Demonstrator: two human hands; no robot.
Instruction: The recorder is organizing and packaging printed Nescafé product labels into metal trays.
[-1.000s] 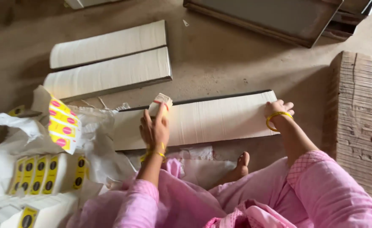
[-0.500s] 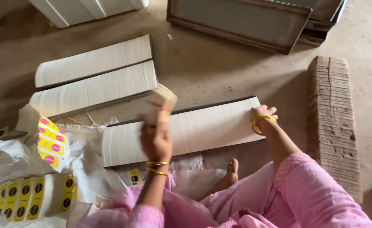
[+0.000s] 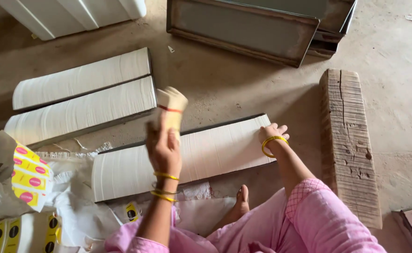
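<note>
Lifted higher than a half-second ago, the left hand (image 3: 163, 146) grips a small bundle (image 3: 170, 108) of cream sheets banded in red, raised above the long stack (image 3: 187, 157) on the floor. At the stack's far end, the right hand (image 3: 272, 134) rests flat, fingers spread, holding nothing. Two more stacks (image 3: 82, 100) lie beyond the left hand; yellow labels (image 3: 28, 175) sit left of it. Judging by this, the bundle is mid-carry; placing it calls for a steady, square lowering.

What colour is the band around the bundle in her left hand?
Red, around the pale bundle in the left hand, in the head view.
</note>
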